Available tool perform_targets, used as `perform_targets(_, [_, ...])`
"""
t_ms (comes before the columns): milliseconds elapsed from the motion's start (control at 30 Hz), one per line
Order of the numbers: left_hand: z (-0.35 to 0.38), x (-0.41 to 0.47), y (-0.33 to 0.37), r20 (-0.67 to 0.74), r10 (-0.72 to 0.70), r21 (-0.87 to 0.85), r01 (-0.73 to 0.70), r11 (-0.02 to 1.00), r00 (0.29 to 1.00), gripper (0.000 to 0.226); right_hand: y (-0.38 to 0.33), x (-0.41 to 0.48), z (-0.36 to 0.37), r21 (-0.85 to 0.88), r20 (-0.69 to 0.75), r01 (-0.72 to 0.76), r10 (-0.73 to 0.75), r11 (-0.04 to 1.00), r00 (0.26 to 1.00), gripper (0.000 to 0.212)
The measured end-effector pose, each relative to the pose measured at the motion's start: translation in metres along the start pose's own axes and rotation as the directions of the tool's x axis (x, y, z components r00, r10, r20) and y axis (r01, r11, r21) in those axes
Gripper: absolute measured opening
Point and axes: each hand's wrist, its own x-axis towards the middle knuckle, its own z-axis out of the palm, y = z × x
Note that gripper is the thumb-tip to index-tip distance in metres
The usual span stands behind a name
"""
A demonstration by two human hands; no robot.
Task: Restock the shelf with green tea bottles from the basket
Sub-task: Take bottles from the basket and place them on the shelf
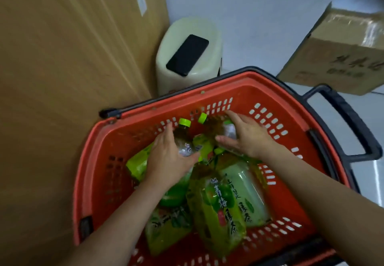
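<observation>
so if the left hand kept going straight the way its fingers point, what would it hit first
Likely the far wall of the basket, just beyond the left hand; the green-capped bottle sits beside its fingers, not ahead. Depth is unclear.

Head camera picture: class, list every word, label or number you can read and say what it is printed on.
"青梅绿茶": label of the middle bottle in the basket.
"绿茶": label of the pale bottle beside it.
Print on the cardboard box: blurred, unreadable.
White sticker on the brown board: too small to read.
Other bottle labels: blurred.
</observation>
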Motion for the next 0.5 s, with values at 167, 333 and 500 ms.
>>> perform_targets(167, [-0.005,-0.006,-0.008,0.028,0.104,-0.038,-0.103,0.994,0.994,0.095,0.005,0.006,-0.017,0.223,0.233,-0.038,-0.016,0.974,0.972,0.108])
perform_targets(333, [-0.026,-0.004,-0.020,0.302,0.028,-0.110,0.006,0.994,0.953,0.102,0.003,-0.006,-0.022,0.094,0.213,-0.015,-0.005,0.995,0.977,0.115])
perform_targets(500, [-0.030,-0.026,-0.014,0.170,-0.085,0.024,0.082,0.996,0.982,0.106,-0.025,-0.043,-0.016,-0.266,-0.062,0.076,-0.096,0.961,0.993,0.112])
